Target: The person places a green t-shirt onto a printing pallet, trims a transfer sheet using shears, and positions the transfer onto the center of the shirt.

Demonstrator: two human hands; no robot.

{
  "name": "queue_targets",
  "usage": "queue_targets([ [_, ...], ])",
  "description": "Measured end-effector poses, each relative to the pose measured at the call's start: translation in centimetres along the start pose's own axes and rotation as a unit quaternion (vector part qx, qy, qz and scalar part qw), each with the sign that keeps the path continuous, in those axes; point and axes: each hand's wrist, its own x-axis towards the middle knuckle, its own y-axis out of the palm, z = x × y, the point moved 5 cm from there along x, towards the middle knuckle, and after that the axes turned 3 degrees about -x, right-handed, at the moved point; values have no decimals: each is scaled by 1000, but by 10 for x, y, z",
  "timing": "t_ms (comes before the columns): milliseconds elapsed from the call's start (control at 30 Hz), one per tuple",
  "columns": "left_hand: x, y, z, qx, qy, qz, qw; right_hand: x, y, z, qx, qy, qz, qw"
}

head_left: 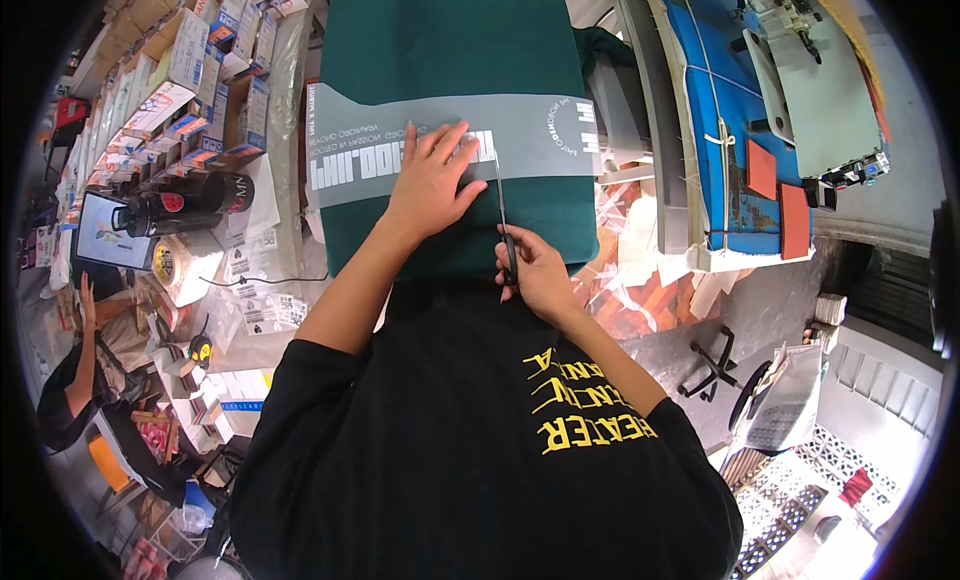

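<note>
- Green cloth (450, 40), far part: bare passage beyond the grey film (530, 125).
- Left hand (430, 185), flat on film: obstructs the middle.
- Right hand (538, 272), gripping black-handled tool (511, 262): obstructs the near edge.
- Cartons (243, 118), left: side barrier.

Sheet (525, 140): smooth plastic film. Green cloth (455, 40): matt. Scissors (509, 246): metal blades.

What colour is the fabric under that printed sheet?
The fabric is dark green, seen best in the head view, just beyond the sheet.
</note>
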Motion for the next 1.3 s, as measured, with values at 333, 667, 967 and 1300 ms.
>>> queue_targets([
  [333, -1, 6, -7, -26, 91, -77, 992, -3, 5, 3, 5, -1, -22, 1000],
  [667, -8, -1, -9, -73, 75, -84, 991, 14, 8, 12, 38, -1, -41, 998],
  [967, -10, -5, -10, -92, 72, -98, 988, 13, 10, 22, 27, -5, -61, 998],
  [1300, -61, -43, 9, -427, -229, -298, 822, 18, 7, 52, -53, -24, -76, 995],
])
